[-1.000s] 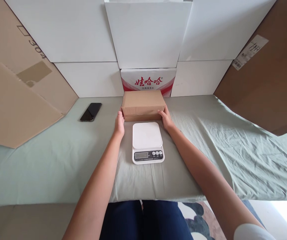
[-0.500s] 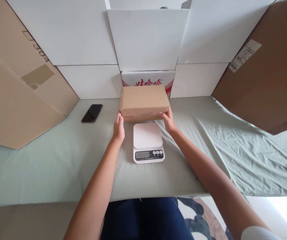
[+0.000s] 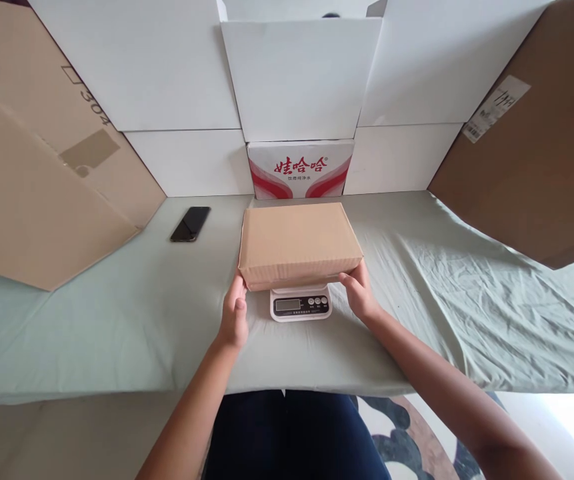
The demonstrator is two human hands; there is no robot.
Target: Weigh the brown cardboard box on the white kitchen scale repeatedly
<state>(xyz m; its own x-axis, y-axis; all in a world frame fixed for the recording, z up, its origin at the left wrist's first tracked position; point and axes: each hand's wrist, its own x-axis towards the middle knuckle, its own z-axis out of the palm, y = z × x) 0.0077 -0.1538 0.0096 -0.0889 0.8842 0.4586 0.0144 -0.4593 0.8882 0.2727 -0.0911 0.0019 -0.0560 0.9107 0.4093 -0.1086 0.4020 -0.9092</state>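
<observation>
A plain brown cardboard box (image 3: 297,243) sits over the white kitchen scale (image 3: 301,305), covering its platform; only the scale's display and buttons show at the front. My left hand (image 3: 233,312) grips the box's near left corner. My right hand (image 3: 361,297) grips the near right corner. I cannot tell whether the box rests fully on the scale or is held just above it.
A black phone (image 3: 190,223) lies on the green cloth (image 3: 117,320) to the left. A red-and-white printed carton (image 3: 300,169) stands behind, against white panels. Large brown cardboard sheets lean at the left (image 3: 31,193) and right (image 3: 531,160).
Both hands lifted the box from the cloth behind the scale and brought it toward me, over the scale's platform.
</observation>
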